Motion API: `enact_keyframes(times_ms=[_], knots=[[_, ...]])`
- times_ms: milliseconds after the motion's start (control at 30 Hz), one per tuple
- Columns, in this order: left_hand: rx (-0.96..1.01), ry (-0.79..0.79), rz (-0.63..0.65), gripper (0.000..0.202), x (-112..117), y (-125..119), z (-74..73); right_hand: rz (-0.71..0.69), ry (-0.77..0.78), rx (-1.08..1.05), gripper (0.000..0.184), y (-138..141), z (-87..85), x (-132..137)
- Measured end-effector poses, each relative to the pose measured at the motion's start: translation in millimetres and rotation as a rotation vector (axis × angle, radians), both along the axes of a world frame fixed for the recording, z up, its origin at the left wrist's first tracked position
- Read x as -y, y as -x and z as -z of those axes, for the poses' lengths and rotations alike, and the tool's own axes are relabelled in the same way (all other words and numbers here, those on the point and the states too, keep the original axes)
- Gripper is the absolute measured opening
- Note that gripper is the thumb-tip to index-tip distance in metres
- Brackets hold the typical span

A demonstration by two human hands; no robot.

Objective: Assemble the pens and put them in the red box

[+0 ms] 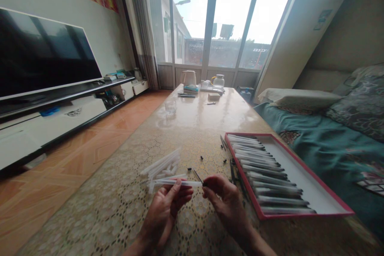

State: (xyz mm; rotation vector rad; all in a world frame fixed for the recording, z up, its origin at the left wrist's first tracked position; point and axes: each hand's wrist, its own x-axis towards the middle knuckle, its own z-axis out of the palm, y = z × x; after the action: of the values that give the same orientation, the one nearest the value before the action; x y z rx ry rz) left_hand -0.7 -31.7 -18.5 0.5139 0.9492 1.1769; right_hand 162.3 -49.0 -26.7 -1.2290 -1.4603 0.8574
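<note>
Tube (183, 183) gripped in left hand (166, 204) | right hand (223, 198) pinches dark refill (198, 176) at its end

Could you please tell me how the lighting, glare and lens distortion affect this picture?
Head view: the windows are blown out to white, backlighting the room; their glare sheens the far table top; the left hand and right hand, pinching a white tube and dark rod, sit in dim shade; the wide lens splays the window frames outward.
</note>
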Motion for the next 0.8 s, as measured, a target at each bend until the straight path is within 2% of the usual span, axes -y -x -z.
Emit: enact_keyframes(times_ms=[300,467,800], knots=[[0.022,-0.013,0.02,0.013,0.4,0.0,0.5,-0.006,-0.011,-0.026,0.009,2.4,-2.1,0.4],[0.018,-0.027,0.026,0.015,0.5,0.9,3.0,-0.005,0.047,-0.058,0.016,1.3,-3.6,0.1],[0.021,-0.048,0.074,0.017,2.2,0.4,2.3,-0.009,0.079,-0.047,0.025,-0.6,2.9,-1.3]])
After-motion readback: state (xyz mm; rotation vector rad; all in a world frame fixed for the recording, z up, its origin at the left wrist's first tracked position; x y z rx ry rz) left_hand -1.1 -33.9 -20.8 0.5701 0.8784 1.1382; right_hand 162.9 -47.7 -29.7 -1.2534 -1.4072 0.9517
